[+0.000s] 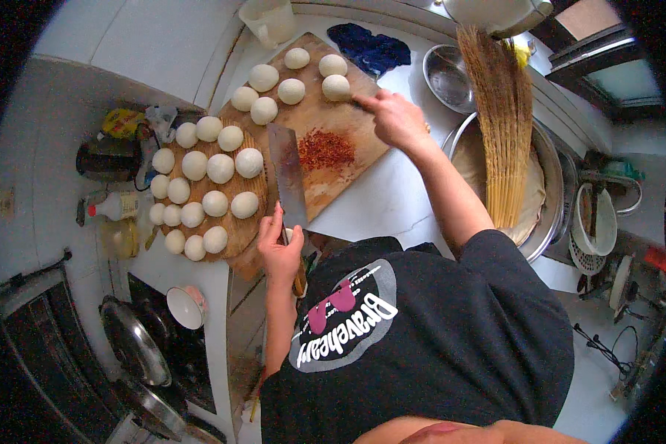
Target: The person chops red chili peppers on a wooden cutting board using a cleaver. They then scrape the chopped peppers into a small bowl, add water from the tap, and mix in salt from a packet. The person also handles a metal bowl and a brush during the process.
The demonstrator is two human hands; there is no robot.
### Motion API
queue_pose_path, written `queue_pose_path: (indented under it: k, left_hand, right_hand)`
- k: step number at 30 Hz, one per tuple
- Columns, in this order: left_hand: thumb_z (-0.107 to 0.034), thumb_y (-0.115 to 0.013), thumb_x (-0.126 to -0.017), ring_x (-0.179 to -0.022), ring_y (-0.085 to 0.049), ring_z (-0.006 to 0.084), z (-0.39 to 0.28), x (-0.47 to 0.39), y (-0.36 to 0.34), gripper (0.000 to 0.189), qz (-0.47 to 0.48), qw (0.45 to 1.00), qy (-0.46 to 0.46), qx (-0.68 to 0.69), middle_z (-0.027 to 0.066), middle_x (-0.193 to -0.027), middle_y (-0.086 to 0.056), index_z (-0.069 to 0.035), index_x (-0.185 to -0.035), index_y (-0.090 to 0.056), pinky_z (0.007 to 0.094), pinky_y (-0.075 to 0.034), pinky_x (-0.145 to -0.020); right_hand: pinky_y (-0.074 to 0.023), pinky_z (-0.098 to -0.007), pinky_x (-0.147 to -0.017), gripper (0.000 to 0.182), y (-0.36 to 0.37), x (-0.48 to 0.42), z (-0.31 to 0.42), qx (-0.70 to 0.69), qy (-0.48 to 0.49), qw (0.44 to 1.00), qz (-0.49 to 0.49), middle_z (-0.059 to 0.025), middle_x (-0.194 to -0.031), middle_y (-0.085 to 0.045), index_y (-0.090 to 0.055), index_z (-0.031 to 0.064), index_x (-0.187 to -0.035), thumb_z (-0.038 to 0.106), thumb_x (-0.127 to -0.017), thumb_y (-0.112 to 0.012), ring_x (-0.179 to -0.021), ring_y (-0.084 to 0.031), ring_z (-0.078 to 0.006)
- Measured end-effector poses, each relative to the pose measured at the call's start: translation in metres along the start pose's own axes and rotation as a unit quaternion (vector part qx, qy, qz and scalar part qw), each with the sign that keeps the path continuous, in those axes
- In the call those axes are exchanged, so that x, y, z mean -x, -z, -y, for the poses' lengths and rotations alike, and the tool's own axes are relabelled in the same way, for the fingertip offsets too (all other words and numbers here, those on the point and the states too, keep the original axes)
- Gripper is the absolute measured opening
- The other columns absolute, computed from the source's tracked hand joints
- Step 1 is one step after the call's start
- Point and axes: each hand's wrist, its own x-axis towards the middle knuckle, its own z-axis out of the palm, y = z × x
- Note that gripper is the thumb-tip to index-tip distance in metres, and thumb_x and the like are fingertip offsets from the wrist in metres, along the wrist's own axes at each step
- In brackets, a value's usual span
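My left hand (280, 241) grips a cleaver (288, 172) where the handle meets the blade. The wide blade points away from me over the left part of a wooden cutting board (347, 169). Beside the blade lies a pile of chopped red bits (326, 150), perhaps chili. My right hand (395, 119) is at the board's right edge, its index finger extended close to a white dough ball (336, 87). The other fingers are curled, and what they hold, if anything, is hidden. Several more dough balls (263, 77) sit on the board's far part.
A round wooden board (230, 222) at left carries several dough balls. On the right, a straw brush (505, 139) lies across a large metal basin (555, 183) holding dough. Beyond stand a metal bowl (447, 75), a dark cloth (366, 50) and a pitcher (269, 25). A cup (186, 308) stands near-left.
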Motion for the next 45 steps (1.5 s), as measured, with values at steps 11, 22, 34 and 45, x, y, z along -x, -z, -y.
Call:
queue_pose_path:
  k: [11,22,34,45]
  left_hand:
    - [0.004,-0.063,-0.067,-0.066,-0.044,0.0084,-0.016,-0.007,-0.007,0.055,0.01,1.0,0.016,0.002,0.0002,-0.078,-0.045,-0.003,-0.121,-0.051,0.0191,-0.038,-0.06]
    - [0.004,-0.062,-0.068,-0.067,-0.044,0.0078,-0.007,0.0,-0.006,0.055,-0.007,0.999,0.033,0.016,0.0002,-0.078,-0.045,-0.005,-0.121,-0.051,0.0193,-0.039,-0.06]
    - [0.004,-0.063,-0.068,-0.073,-0.049,0.0096,-0.01,0.013,-0.002,0.054,-0.014,0.998,0.048,0.023,0.0013,-0.083,-0.049,-0.002,-0.12,-0.051,0.0202,-0.041,-0.065]
    - [0.005,-0.061,-0.068,-0.067,-0.045,0.0084,-0.01,0.01,-0.004,0.053,-0.03,0.999,-0.016,-0.006,0.0012,-0.079,-0.046,-0.002,-0.119,-0.052,0.0199,-0.039,-0.059]
  right_hand:
    - [-0.046,-0.0403,-0.068,0.024,-0.027,-0.076,-0.046,0.175,0.013,0.984,-0.039,-0.0041,-0.096,-0.056,-0.059,0.0207,-0.102,0.019,-0.08,-0.049,-0.092,-0.055,-0.025]
    - [-0.0429,-0.0355,-0.068,0.046,0.014,-0.005,-0.03,0.147,0.109,0.982,0.052,-0.0006,-0.092,-0.054,-0.055,0.0311,-0.113,0.006,-0.075,-0.052,-0.09,-0.052,-0.0217]
    - [-0.0465,-0.0393,-0.075,0.04,-0.04,-0.016,-0.033,0.011,0.155,0.986,0.06,-0.0066,-0.1,-0.054,-0.053,0.0291,-0.115,0.023,-0.076,-0.058,-0.098,-0.052,-0.0267]
    - [-0.0471,-0.0397,-0.077,0.035,-0.082,-0.085,-0.009,-0.107,0.096,0.984,-0.108,-0.0152,-0.103,-0.051,-0.054,0.0248,-0.112,0.026,-0.077,-0.059,-0.092,-0.054,-0.0319]
